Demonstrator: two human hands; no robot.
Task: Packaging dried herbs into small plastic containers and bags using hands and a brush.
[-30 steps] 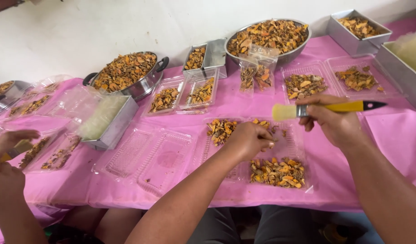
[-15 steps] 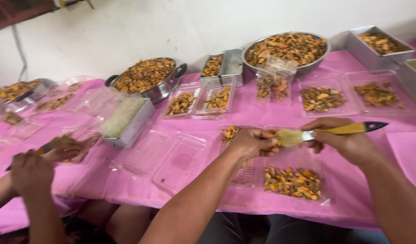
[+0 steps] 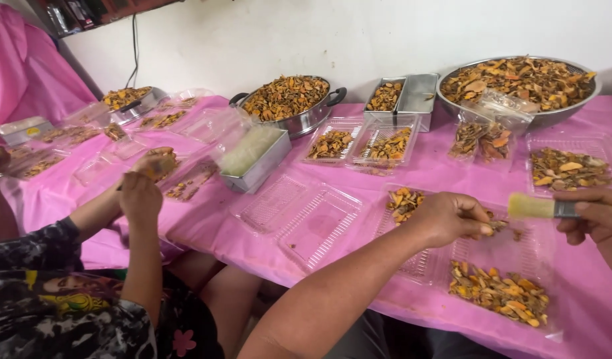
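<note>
Head view, looking down along a table covered in a pink cloth (image 3: 359, 199). The landmark is an open clear plastic tray (image 3: 498, 266) at the near edge, partly filled with orange-brown dried pieces. The left hand (image 3: 452, 219) is held over the far left corner of this tray, fingers pinched shut on a few dried pieces (image 3: 498, 227), which hang just above the tray's bare middle. The right hand (image 3: 595, 223) is seen at the tray's far right, closed around the handle of a brush (image 3: 542, 207). The brush lies level, its long axis running left to right, with pale bristles pointed toward the pinched pieces and close to them, though not touching. The left hand is the nearer one to the tray. Left of the tray an empty clear tray (image 3: 302, 216) lies open. Farther left, another person's hands (image 3: 143, 183) are raised over other trays. Behind the tray, a large metal bowl (image 3: 518, 83) is heaped with the same pieces.
</note>
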